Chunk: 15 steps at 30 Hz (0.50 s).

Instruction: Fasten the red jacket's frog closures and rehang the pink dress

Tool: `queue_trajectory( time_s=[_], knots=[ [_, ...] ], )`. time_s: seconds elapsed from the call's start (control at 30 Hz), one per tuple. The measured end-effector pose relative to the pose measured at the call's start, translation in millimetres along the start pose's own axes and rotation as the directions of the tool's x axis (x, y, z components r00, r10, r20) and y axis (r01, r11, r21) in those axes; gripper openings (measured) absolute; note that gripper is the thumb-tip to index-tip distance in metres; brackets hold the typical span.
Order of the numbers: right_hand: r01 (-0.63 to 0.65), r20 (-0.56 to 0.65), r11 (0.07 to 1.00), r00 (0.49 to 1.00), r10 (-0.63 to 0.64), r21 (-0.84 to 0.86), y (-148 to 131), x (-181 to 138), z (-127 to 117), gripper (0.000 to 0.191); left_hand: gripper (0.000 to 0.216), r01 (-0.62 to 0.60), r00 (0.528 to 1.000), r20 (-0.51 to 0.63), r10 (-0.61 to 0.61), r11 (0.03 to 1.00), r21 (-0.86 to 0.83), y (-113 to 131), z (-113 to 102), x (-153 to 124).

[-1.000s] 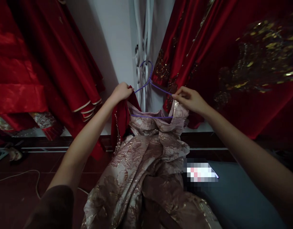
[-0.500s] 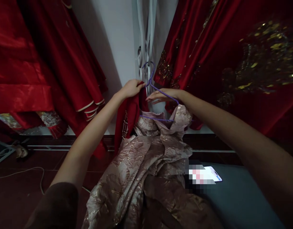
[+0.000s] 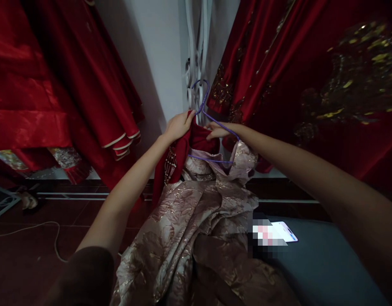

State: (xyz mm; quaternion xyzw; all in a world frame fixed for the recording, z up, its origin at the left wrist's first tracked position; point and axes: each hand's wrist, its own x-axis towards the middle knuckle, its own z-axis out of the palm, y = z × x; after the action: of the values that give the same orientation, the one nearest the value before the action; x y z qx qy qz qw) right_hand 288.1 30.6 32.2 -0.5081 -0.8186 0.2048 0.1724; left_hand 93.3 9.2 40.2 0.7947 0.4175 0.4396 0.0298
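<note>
A purple wire hanger (image 3: 205,111) hangs by its hook from a white scrolled metal rack (image 3: 196,51). On it sits a pink-gold brocade dress (image 3: 196,221) that spills down toward me, its right shoulder over the hanger's right arm. My left hand (image 3: 179,125) is closed on a red garment (image 3: 180,155) at the hanger's left arm. My right hand (image 3: 217,129) reaches across near the hanger's neck and pinches the red garment's upper edge.
Red satin gowns hang on the left (image 3: 39,85) and gold-embroidered red gowns on the right (image 3: 311,85). A phone (image 3: 283,231) lies on a dark grey cushioned surface (image 3: 323,267). A white cable (image 3: 52,242) runs over the dark red floor.
My right hand left the dress's right shoulder, moved left to the hanger's neck and closed on the red cloth. My left hand moved right and up with the red garment.
</note>
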Motion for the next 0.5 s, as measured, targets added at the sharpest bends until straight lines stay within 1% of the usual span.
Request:
queue_trajectory(
  time_s=[0.1, 0.17, 0.23, 0.3, 0.37, 0.47, 0.5],
  knots=[
    [-0.055, -0.19, 0.971, 0.982, 0.01, -0.233, 3, 1, -17, 0.025, 0.048, -0.052, 0.998, -0.024, 0.054, 0.995, 0.089, 7, 7, -8],
    [-0.092, -0.269, 0.948, 0.963, 0.006, -0.305, 10, -2, -31, 0.026, 0.048, -0.082, 0.996, -0.011, 0.084, 0.988, 0.128, 10, 10, -12],
    [-0.135, -0.332, 0.916, 0.943, 0.003, -0.377, 23, -10, -43, 0.026, 0.047, -0.08, 0.997, 0.014, 0.079, 0.984, 0.158, 11, 10, -14],
    [-0.196, -0.39, 0.866, 0.921, 0.001, -0.46, 42, -25, -54, 0.025, 0.045, -0.065, 0.997, 0.051, 0.057, 0.981, 0.183, 10, 8, -14],
    [-0.287, -0.463, 0.814, 0.886, 0.026, -0.505, 67, -46, -62, 0.025, 0.045, -0.055, 0.996, 0.086, 0.038, 0.979, 0.197, 8, 7, -14],
    [-0.359, -0.511, 0.757, 0.859, 0.038, -0.546, 104, -79, -74, 0.027, 0.043, -0.052, 0.994, 0.104, 0.033, 0.981, 0.188, 4, 10, -12],
    [-0.374, -0.502, 0.74, 0.863, 0.056, -0.559, 114, -88, -78, 0.029, 0.042, -0.055, 0.994, 0.103, 0.036, 0.981, 0.186, 3, 12, -11]
  ],
)
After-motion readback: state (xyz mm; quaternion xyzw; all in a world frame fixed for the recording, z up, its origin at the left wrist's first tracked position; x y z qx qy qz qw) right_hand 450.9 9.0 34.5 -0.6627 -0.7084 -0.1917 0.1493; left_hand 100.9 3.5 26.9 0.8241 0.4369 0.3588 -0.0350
